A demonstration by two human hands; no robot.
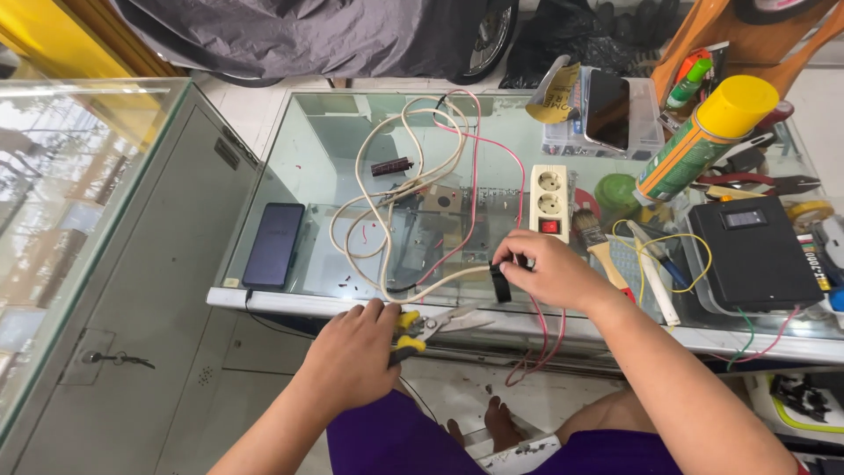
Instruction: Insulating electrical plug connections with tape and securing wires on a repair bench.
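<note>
Nearest the person, at the front edge of the glass worktop (299, 303), the left hand (356, 356) is clenched on the yellow-handled pliers (431, 327), whose jaws lie flat and point toward the socket strip (549, 202). Just this side of the strip, the right hand (545, 271) pinches a small black part (500, 283) between thumb and fingers, with the cream cable (387, 220) and pink wire (475, 176) running in beside it. To my eye the part wants holding low and steady over the glass, the loose wire ends kept off the strip, and the pliers brought up only once the wire is lined up. Left of the strip, beyond the cable loops, a dark phone (274, 244) lies flat. Right of the strip sit a brush (598, 242) and a black box (756, 255), and behind them a spray can (703, 136).
</note>
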